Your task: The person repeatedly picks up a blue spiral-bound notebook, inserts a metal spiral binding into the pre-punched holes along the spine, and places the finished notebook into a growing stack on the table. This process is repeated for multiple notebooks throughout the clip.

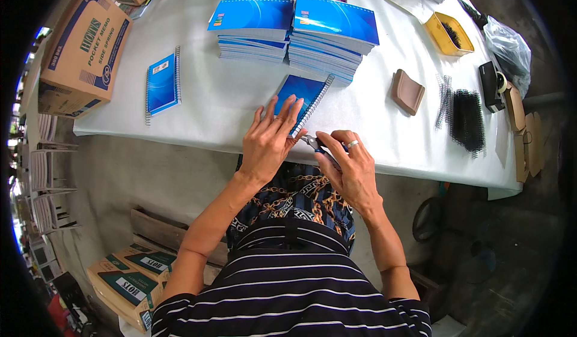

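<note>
A small blue spiral notebook lies slanted near the table's front edge, its wire coil along the right side. My left hand holds it down, fingers on the cover and thumb by the coil's near end. In my right hand is a pair of pliers with dark blue handles, the jaws at that near coil end. Whether the jaws grip the wire is too small to tell. Behind the notebook stand two stacks of blue notebooks, a left stack and a right stack.
Another spiral notebook lies at the left, beside a cardboard box. To the right are a brown curved block, a heap of black coils, a yellow tray of small dark pieces and a tape dispenser.
</note>
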The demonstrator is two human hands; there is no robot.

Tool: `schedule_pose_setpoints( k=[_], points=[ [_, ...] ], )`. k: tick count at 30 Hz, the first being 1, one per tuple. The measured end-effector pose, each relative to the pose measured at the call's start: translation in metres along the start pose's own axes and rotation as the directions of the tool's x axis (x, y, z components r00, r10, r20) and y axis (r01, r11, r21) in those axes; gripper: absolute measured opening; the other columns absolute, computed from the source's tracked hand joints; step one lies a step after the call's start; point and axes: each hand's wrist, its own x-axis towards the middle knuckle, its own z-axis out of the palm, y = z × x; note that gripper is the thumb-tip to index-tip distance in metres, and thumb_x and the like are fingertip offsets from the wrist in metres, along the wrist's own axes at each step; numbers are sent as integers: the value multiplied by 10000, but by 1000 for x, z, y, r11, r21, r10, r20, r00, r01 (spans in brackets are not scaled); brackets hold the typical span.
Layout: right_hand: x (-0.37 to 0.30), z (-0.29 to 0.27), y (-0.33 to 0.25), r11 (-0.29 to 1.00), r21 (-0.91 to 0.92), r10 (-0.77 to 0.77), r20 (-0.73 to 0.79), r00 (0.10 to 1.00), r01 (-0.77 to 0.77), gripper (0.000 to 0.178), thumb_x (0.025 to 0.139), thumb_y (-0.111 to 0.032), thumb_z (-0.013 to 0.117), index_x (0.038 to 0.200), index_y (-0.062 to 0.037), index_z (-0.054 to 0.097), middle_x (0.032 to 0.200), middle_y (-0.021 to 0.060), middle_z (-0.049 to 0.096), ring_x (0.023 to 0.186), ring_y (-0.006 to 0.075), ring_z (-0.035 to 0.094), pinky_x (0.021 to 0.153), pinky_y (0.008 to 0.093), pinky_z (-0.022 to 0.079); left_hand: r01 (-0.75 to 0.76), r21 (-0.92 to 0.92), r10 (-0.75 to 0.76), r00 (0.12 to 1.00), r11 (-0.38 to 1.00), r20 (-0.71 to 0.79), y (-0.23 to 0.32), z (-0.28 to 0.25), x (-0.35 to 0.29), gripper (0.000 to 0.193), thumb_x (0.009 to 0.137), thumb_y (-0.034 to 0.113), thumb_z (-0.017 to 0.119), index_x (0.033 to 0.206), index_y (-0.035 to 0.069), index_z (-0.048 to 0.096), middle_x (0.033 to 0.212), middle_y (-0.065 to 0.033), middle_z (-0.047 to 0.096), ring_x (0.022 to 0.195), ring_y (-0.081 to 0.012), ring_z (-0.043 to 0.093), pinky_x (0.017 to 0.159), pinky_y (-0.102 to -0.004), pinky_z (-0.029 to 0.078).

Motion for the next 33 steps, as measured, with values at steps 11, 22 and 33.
schedule_pose_setpoints(
  k=[11, 22, 33],
  points=[
    [13, 2, -9, 962, 220, 120, 189, 975, -161, 267, 882, -216, 671, 1097, -60, 644, 907, 97, 587, 839, 256, 605, 675, 385, 511, 47, -38, -48, 998, 998, -48, 0, -3, 0, 594, 869, 278, 681, 1409, 128, 486, 1264, -66, 642, 1166, -332, 599, 935, -418, 505],
    [18, 6, -9, 993, -41, -112, -33, 993, 110, 303, 856, -206, 702, 1108, -52, 633, 920, 84, 581, 802, 244, 587, 650, 364, 497, 101, -80, -104, 994, 992, -36, 1, -15, 6, 552, 855, 236, 689, 1378, 164, 529, 1244, -65, 650, 1146, -337, 616, 789, -383, 571],
    [46, -28, 5, 879, 401, 86, 399, 913, -258, 242, 973, -204, 565, 1016, 12, 664, 894, 133, 626, 750, 236, 614, 677, 349, 502, 110, 60, -108, 994, 992, -28, -16, -71, -10, 556, 859, 220, 694, 1385, 146, 531, 1230, -59, 661, 1156, -297, 619, 950, -415, 511]
  ],
)
